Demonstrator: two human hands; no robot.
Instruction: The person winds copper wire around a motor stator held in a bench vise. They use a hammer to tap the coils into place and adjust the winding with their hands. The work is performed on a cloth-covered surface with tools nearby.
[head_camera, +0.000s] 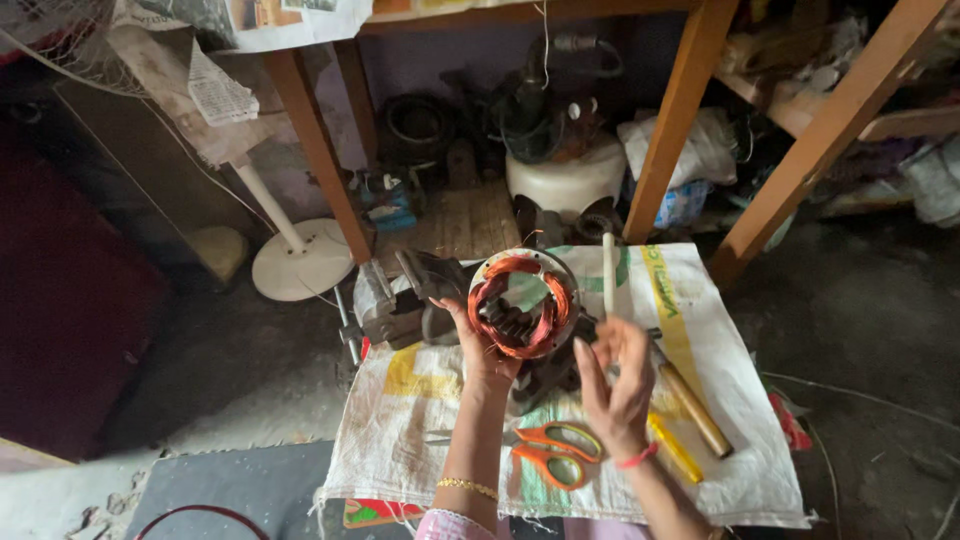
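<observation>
A woven plastic sack (700, 440) is spread flat on the floor as a work mat, white with green and yellow print, and a dark metal bench vise (405, 300) sits at its far left corner. Above the mat, held up in the air near its far edge, is a motor stator (522, 302): a ring of stacked steel laminations wound with bright copper coils around a hollow centre. It will likely handle as a dense, rigid, fairly heavy piece for its size, with a firm steel rim that gives a safe hold, while the enamelled copper windings look easy to nick or bend and are best left unsqueezed. The left hand (480, 345) carries it from below and behind, palm under the ring and fingers curled partway up around the rim, a loose cradle, not a tight clamp. The right hand (615, 375) is just beside the stator on its right, fingers pinched closed on a slim white rod (607, 275) that stands upright; whether the rod's lower end touches the windings I cannot tell. On the sack near the wrists lie orange-handled scissors (555, 450), a wooden-handled tool (695, 410) and, beside it, a yellow-handled tool (675, 448).
</observation>
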